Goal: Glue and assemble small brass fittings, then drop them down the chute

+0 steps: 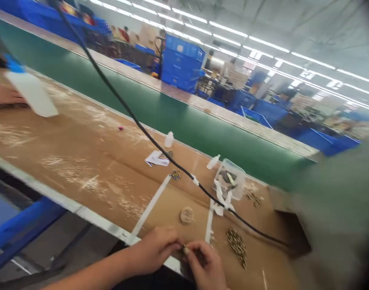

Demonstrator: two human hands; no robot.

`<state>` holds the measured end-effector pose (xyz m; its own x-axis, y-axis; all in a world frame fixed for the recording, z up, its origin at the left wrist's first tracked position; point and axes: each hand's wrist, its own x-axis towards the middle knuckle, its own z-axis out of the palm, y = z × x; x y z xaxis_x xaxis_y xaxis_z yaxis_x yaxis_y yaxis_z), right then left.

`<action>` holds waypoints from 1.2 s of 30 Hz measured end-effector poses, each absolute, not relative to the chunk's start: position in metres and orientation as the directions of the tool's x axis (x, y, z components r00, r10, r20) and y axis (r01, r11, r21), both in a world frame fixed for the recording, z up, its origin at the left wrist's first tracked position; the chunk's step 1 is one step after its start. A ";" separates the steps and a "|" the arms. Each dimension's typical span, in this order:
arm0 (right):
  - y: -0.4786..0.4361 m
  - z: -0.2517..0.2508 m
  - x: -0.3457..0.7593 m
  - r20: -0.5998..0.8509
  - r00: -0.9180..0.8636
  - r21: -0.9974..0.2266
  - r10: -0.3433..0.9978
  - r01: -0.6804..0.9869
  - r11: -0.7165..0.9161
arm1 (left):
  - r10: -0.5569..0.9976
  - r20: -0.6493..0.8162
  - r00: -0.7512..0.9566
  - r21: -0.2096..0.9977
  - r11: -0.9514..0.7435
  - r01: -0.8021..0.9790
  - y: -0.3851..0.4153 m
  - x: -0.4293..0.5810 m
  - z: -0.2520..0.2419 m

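Close to the table's front edge, my left hand (159, 246) and my right hand (206, 262) meet, fingertips almost touching. Both are closed in a pinch on a small brass-coloured metal piece (184, 247); its exact shape is too small and blurred to tell. Just beyond my hands lies a small round clear dish (187, 215). To the right of my right hand spreads a pile of small brass-coloured parts (236, 246). Farther up the table is a smaller cluster of similar parts (175, 175).
A clear plastic box (237, 177) holds tools and rags. Two small white bottles (169, 139) stand or lie near the green conveyor belt (184, 117). A black cable (126, 108) crosses the view. At far left, a co-worker's hand (5, 94) is beside a large white bottle (34, 93).
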<state>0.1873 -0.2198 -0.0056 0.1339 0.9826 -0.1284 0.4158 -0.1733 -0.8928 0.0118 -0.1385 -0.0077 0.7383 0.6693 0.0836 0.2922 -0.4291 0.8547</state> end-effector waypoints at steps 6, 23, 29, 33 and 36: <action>-0.212 -0.008 0.188 -0.147 0.135 -0.955 0.980 0.237 -0.176 | 0.626 0.088 0.775 0.882 -0.411 0.232 -0.133 0.011 -0.008; -0.217 -0.005 0.187 -0.069 0.162 -0.961 0.984 0.252 -0.109 | 0.670 0.149 0.727 0.895 -0.405 0.189 -0.134 0.012 -0.010; -0.220 0.008 0.180 0.238 0.184 -0.895 0.954 0.422 0.142 | 0.715 0.193 0.672 0.939 -0.333 0.085 -0.133 0.011 -0.009; -0.221 0.016 0.176 0.297 0.159 -0.852 0.942 0.490 0.186 | 0.731 0.203 0.652 0.943 -0.326 0.072 -0.133 0.010 -0.008; -0.221 0.018 0.176 0.306 0.144 -0.838 0.941 0.509 0.195 | 0.730 0.222 0.646 0.940 -0.337 0.058 -0.133 0.010 -0.008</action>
<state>0.1756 -0.2212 0.0178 0.1435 0.9410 0.3065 0.5094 0.1953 -0.8381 0.0100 -0.1334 -0.0084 0.6458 0.7305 0.2221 0.0583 -0.3373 0.9396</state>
